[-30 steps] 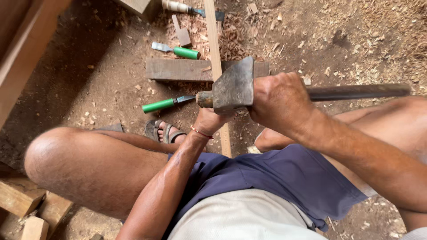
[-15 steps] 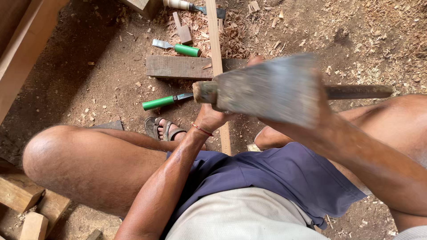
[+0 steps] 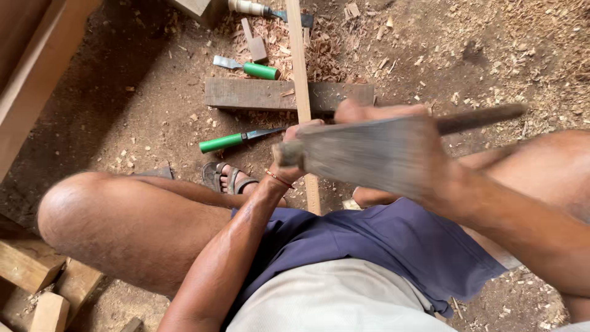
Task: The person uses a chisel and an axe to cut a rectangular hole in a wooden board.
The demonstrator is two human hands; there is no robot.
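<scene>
A chisel [image 3: 236, 140] lies left of the slat [image 3: 300, 86] crossing a block [image 3: 246, 94].

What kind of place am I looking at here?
Most likely an informal woodworking spot on a dirt floor. Wood shavings litter the ground, green-handled chisels lie beside a thick plank, and the right hand swings a hammer-like tool.

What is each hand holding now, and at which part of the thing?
The right hand grips a hammer by its dark handle, near the blurred head. The left hand holds the thin wooden strip, at the part near the knees.
</scene>
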